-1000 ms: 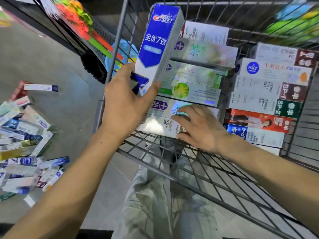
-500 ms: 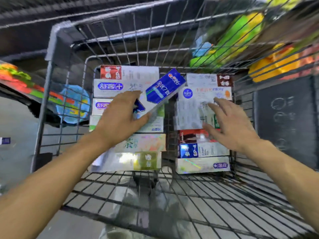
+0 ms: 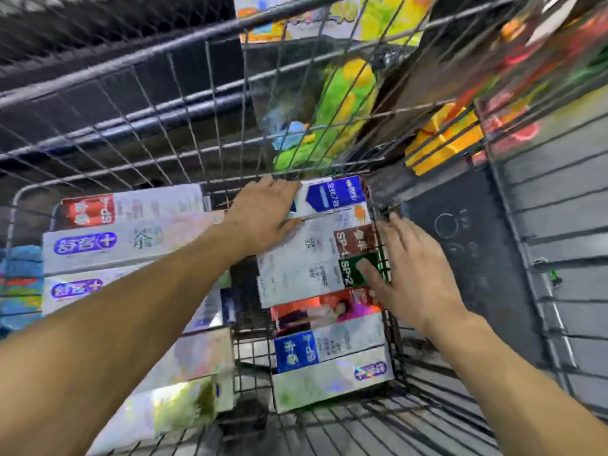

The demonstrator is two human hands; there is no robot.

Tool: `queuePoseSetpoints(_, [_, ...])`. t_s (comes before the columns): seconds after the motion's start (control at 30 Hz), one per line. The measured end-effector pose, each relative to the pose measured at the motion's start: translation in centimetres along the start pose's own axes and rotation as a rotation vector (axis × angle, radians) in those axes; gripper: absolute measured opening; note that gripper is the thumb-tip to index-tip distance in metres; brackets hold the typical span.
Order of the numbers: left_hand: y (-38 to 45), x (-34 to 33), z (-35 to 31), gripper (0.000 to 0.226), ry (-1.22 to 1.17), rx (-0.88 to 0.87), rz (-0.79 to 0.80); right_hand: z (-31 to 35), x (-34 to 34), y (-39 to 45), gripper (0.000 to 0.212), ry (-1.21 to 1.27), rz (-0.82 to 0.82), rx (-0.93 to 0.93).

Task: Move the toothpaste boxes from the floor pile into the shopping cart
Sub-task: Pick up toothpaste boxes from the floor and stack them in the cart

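Now my left hand point(image 3: 263, 213) rests on the blue and white toothpaste box point(image 3: 332, 197), fingers laid over its left end and curled round its far edge, the thumb tucked under the near edge, so I am gripping it. The box lies flat at the far end of the right-hand row of boxes point(image 3: 324, 311), on top of the white box below it, close against the front wire wall of the shopping cart point(image 3: 184, 103).

My right hand point(image 3: 414, 274) is spread flat, fingers straight and a little apart, holding nothing. Its palm sits over the right side wall of the cart, and the thumb reaches in onto the green end of a white box point(image 3: 296, 278) in that same row. Whether the other fingertips touch the wire I cannot tell; the picture is blurred there.

The right-hand row runs toward me: a white box with a brown end, the white one with the green end, a red one, a blue and white one, then a pale one nearest me. A second row of boxes point(image 3: 131, 245) lies to the left, partly hidden by my left forearm, with a gap of bare wire floor between the two rows. Beyond the cart, through the wire, there are bright green and yellow packages point(image 3: 332, 103), smeared by motion.
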State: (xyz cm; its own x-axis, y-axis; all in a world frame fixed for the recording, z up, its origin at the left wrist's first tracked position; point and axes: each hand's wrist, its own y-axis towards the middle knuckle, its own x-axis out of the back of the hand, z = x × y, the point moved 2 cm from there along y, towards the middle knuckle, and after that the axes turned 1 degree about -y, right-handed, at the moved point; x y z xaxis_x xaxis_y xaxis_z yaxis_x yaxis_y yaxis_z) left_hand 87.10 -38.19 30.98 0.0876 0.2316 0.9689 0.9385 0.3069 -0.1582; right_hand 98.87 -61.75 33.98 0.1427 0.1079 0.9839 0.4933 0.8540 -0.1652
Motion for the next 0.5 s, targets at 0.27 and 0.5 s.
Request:
queuePoseSetpoints(0.27, [3.8,-2.3,-0.7,0.067,0.066,-0.003,-0.026,0.5,-0.3,-0.4,0.074,-0.023,0.029,-0.043])
queuePoseSetpoints(0.5, [2.9,-2.5,-1.4,0.061,0.196,0.042,-0.175,0.2,0.3,-0.3,0.079,-0.012,0.076,-0.024])
